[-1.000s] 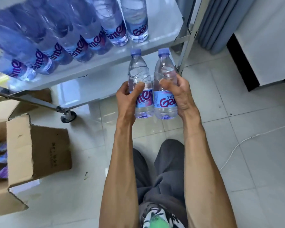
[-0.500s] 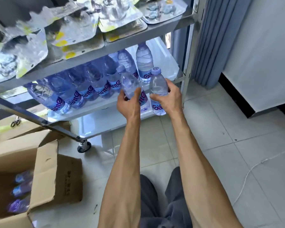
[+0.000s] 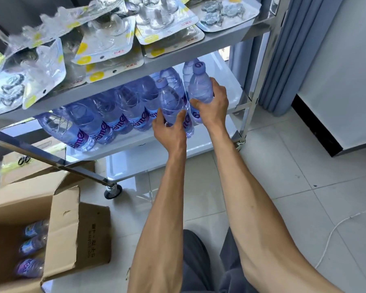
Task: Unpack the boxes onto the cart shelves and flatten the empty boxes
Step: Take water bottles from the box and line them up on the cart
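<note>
Centre frame, over the middle shelf [image 3: 224,66], the left hand [image 3: 169,132] and right hand [image 3: 212,108] each grasp one water bottle [image 3: 170,102] mid-body. Full bottles look heavy, slick, slightly squashy; gripping the label band seems safest.

A pale glossy tiled floor [image 3: 294,187] meets a white wall [image 3: 336,60], blue-grey curtain [image 3: 277,60] hanging between, daylight reflecting.
</note>
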`<state>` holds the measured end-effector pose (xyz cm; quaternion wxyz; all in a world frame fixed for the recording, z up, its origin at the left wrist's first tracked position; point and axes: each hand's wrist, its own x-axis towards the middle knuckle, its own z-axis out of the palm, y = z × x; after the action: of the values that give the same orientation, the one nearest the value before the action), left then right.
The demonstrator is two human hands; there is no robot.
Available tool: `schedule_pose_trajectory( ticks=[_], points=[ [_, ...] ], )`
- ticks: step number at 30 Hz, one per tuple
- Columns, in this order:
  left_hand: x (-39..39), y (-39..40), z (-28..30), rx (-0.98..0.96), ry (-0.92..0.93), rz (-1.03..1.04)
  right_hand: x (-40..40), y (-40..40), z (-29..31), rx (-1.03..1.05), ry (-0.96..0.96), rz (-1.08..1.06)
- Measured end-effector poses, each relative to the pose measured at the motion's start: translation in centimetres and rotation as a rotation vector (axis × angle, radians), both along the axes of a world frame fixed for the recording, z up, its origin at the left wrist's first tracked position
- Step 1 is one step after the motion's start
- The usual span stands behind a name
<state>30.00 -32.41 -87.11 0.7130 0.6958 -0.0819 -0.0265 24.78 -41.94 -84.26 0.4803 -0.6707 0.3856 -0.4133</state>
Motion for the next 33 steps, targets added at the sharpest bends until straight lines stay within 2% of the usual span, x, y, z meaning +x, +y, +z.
schedule_pose_trajectory(
  ticks=[7, 24, 28, 33],
  points=[
    [0.0, 0.2, -0.4, -0.023, -0.006, 0.003, 1.5, -1.1, -0.4, -0.056, -0.004, 0.053],
    [-1.0, -0.1, -2.3, 0.036, 0.006, 0.030, 4.4, -3.0, -0.8, -0.018, 0.036, 0.063],
    [-1.1, -0.2, -2.1, 0.040, 0.006, 0.034, 4.6, -3.1, -1.4, -0.002, -0.053, 0.053],
    [-1.4, -0.3, -2.1, 0.030, 0.005, 0.057, 4.1, -3.7, -2.9, 0.061, -0.053, 0.102]
  ],
)
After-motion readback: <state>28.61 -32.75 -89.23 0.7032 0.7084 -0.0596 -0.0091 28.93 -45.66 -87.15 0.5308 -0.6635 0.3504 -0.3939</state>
